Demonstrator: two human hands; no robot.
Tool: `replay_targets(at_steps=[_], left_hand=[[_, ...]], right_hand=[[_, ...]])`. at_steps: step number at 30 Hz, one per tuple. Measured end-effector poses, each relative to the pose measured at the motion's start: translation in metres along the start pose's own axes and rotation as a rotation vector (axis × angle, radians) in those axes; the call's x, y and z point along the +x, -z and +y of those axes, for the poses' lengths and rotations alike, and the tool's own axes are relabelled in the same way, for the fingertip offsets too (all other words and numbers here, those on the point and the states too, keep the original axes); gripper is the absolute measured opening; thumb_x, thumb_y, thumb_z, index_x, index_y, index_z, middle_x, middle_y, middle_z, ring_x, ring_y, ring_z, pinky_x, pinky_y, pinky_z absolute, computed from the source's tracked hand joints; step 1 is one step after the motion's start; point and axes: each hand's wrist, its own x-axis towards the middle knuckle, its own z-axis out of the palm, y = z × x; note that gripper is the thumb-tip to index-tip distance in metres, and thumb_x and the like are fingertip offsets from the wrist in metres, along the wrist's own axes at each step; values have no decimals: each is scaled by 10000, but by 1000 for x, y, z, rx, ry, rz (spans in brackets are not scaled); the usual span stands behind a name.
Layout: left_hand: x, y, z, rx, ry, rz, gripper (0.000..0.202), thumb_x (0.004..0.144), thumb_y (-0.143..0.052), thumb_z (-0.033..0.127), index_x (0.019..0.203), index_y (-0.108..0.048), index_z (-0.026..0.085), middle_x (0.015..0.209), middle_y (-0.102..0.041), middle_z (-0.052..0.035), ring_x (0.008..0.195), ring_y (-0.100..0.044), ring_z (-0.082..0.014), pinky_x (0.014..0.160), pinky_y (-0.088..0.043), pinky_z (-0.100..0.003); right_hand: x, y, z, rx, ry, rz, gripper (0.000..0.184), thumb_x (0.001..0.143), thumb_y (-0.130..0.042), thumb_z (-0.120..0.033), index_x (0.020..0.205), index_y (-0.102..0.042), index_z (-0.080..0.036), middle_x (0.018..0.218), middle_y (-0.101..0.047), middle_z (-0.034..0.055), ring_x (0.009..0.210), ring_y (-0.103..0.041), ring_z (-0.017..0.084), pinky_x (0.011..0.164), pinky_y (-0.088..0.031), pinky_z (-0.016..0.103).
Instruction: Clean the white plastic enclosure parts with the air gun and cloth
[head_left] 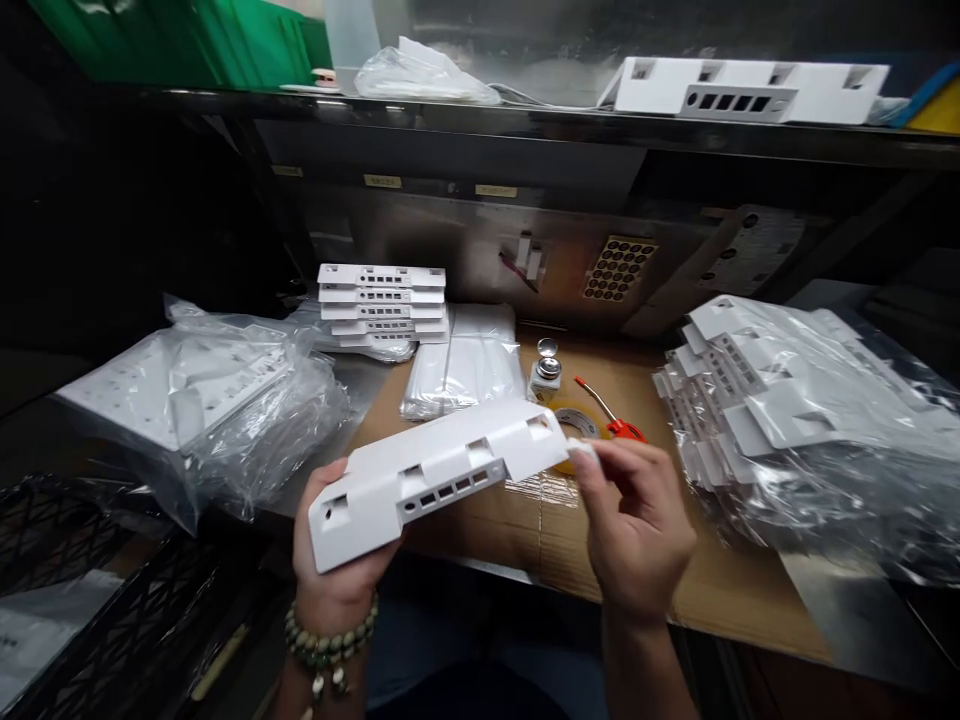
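White plastic housing (442,465) was held tilted above the bench (855,610), right end higher; my left hand (337,550) had its grip around the left end. My right hand (637,520) pinched a small white piece (583,447) in its grip (cloth or paper, couldn't tell), at or just beside the right corner. Doing this well, I judged, called for a steady left hold without flexing, light pressure on the right, and staying clear of the port openings (446,490).

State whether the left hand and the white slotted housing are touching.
Touching. The head view shows it: the left hand cradles the left end of the white slotted housing, with the thumb along its edge and no gap visible.
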Motion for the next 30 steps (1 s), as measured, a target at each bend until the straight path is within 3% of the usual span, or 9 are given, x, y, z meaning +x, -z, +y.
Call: replay_targets(at_steps=[3, 5, 11, 14, 19, 25, 28, 30], left_hand=[[2, -16, 3, -22, 93, -32, 389, 1032, -366, 340, 1109, -644, 78, 747, -778, -157, 640, -765, -323, 468, -622, -392], [3, -22, 2, -64, 121, -94, 456, 1048, -344, 376, 1207, -618, 48, 799, -783, -184, 673, -772, -319, 487, -624, -376], [3, -28, -2, -132, 122, -172, 568, 1058, -312, 416, 1341, -544, -18, 844, -775, -233, 727, -777, -334, 515, -628, -377], [4, -29, -2, -121, 116, -149, 550, 1056, -330, 403, 1375, -523, 0, 797, -771, -197, 645, -758, -318, 483, -615, -389], [7, -26, -5, -167, 70, -165, 405, 1014, -470, 353, 1254, -622, 64, 658, -727, -77, 535, -703, -253, 468, -590, -349], [1, -33, -12, -203, -76, -195, 317, 993, -487, 313, 992, -709, 87, 769, -765, -98, 642, -730, -236, 628, -631, -367], [-1, -34, -13, -174, -107, -229, 364, 1011, -439, 313, 1000, -726, 90, 825, -783, -109, 752, -761, -258, 765, -640, -412], [1, -29, -12, -145, -127, -345, 420, 1032, -412, 366, 1091, -732, 101, 923, -797, -119, 907, -769, -286, 884, -617, -449]], right_hand=[[-1, 3, -4, 149, -30, 167, 162, 876, -774, -200, 1035, -748, -212, 968, -723, 24, 874, -692, 164, 773, -564, 320], [-5, 5, -4, 216, -74, 202, 208, 877, -774, -202, 1081, -733, -204, 958, -759, 27, 844, -729, 170, 776, -583, 327], [-25, 13, 5, 194, -208, 91, 245, 871, -789, -231, 1101, -721, -183, 942, -773, 35, 765, -736, 146, 744, -588, 289], [-33, 15, 9, 167, -258, 47, 266, 857, -805, -269, 1097, -727, -183, 970, -767, 37, 795, -733, 141, 746, -586, 268], [-39, 13, 10, 169, -302, 21, 295, 831, -829, -298, 1084, -729, -186, 988, -765, 42, 820, -729, 163, 779, -597, 310], [-45, 13, 10, 146, -360, -15, 336, 825, -836, -324, 1120, -739, -196, 1047, -760, 53, 829, -714, 163, 828, -583, 325], [-43, 11, 8, 130, -360, 9, 334, 834, -826, -348, 1111, -741, -182, 1040, -758, 62, 831, -707, 177, 827, -582, 347], [-37, 8, 7, 151, -316, 102, 287, 863, -796, -354, 1080, -734, -176, 971, -749, 54, 799, -698, 180, 832, -575, 375]])
